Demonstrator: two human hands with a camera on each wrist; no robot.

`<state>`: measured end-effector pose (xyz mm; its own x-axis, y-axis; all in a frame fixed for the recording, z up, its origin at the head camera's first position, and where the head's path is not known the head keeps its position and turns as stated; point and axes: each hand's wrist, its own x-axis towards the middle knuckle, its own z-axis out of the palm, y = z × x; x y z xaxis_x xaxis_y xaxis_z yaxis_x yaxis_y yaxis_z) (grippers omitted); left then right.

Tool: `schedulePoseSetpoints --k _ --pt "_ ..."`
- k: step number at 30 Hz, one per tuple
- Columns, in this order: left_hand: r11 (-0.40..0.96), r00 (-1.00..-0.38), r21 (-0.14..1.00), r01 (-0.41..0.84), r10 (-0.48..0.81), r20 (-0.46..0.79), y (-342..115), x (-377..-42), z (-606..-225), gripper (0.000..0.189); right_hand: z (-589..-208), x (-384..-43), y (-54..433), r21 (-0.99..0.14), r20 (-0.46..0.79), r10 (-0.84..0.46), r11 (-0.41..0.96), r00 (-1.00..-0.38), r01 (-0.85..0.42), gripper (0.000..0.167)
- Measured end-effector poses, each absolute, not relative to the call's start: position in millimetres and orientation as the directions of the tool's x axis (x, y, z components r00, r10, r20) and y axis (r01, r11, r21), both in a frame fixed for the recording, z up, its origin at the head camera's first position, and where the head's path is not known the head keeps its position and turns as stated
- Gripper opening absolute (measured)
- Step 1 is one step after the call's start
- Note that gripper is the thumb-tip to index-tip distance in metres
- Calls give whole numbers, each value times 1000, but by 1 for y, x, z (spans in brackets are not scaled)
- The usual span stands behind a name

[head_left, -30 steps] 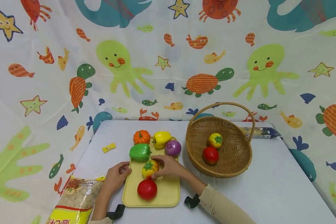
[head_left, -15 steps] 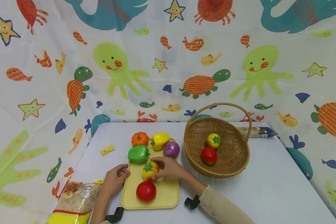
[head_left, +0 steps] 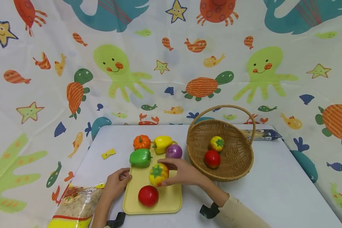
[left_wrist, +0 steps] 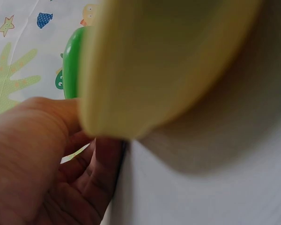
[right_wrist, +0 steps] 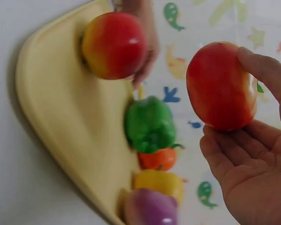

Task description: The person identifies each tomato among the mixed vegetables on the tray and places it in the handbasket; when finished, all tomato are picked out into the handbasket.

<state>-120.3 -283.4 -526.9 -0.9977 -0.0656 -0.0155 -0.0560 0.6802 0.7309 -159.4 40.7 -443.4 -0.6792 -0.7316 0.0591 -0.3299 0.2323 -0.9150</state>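
My right hand [head_left: 185, 172] grips a yellow-and-red toy tomato [head_left: 159, 174] with a green leafy top, thumb on one side and fingers on the other. In the right wrist view, the tomato's red underside [right_wrist: 220, 86] shows, raised apart from the yellow tray [head_left: 171, 199]. At the tray's left edge, my left hand [head_left: 117, 183] pinches the rim; the left wrist view has its fingers under the rim. Near the right hand, a red round toy fruit [head_left: 148, 196] sits on the tray. Behind it on the tray lies a green bell pepper [head_left: 140, 158].
At the tray's far end are an orange pumpkin [head_left: 142, 142], a yellow bell pepper [head_left: 162, 144] and a purple round vegetable [head_left: 174, 151]. A wicker basket [head_left: 239, 158] with two toy fruits stands right. Food bags [head_left: 79, 202] and a yellow packet [head_left: 108, 154] lie around.
My right hand has lifted the toy tomato off the tray and shifted it slightly to the right, away from the red fruit. The left hand has stayed at the tray's edge.
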Motion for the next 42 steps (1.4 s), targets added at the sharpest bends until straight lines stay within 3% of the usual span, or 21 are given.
schedulePoseSetpoints --k 8,15,28,42 --pt "676 -997 734 -60 -69 -17 -283 -118 -526 36 -380 -149 92 -916 83 -757 199 -649 -349 72" --pt "680 -997 731 -55 -76 -5 -282 -115 -526 35 -352 -173 148 -934 135 -781 106 -610 -342 67" --pt "681 -996 728 -79 -90 -23 -282 -110 -529 36 -365 -241 202 -901 1 -721 300 -693 -314 66" --pt "667 -995 742 -68 -95 -5 -278 -107 -530 34 -378 -283 205 -842 -33 -785 356 -618 -406 71"
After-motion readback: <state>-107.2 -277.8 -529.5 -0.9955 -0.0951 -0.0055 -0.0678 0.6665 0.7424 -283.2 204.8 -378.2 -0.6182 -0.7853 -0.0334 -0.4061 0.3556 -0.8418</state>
